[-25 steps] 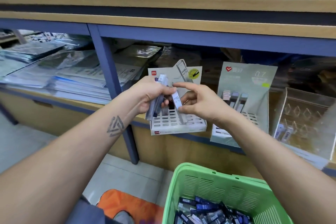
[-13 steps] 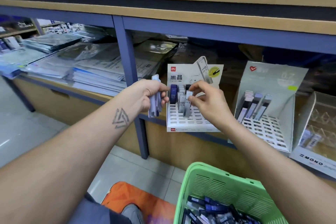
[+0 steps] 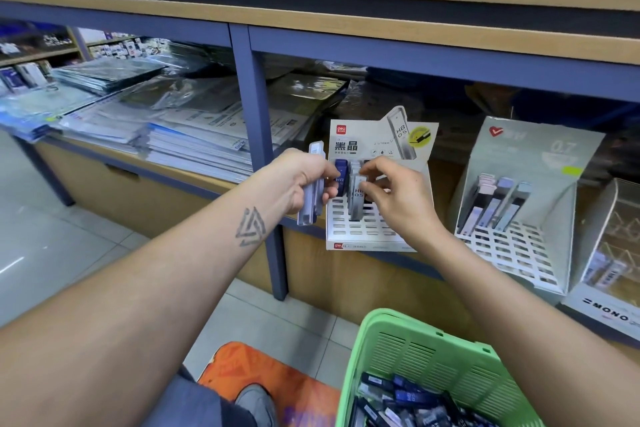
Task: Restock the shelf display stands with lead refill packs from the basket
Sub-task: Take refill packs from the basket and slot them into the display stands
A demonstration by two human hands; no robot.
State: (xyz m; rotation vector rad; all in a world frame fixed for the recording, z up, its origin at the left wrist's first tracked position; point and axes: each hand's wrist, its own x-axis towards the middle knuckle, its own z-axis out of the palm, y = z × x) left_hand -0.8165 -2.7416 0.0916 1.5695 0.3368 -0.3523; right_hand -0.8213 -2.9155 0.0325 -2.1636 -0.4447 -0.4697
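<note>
My left hand (image 3: 300,183) grips a small bundle of grey lead refill packs (image 3: 312,198) just left of the white slotted display stand (image 3: 367,230) on the shelf edge. My right hand (image 3: 398,196) pinches the top of one grey HB 0.5 pack (image 3: 356,199) that stands upright in the stand's slots, beside a blue pack (image 3: 341,177) and other grey ones. The green basket (image 3: 433,357) at bottom right holds several dark refill packs (image 3: 398,395).
A second grey 0.7 stand (image 3: 526,246) with three packs stands to the right, then a clear MONO box (image 3: 609,274). Stacks of wrapped paper goods (image 3: 194,146) fill the shelf left of a blue post (image 3: 258,149). An orange cloth (image 3: 273,378) lies on the tiled floor.
My right hand carried a pack from my left hand's bundle to the stand and set it upright in a slot. The camera shifted left and closer.
</note>
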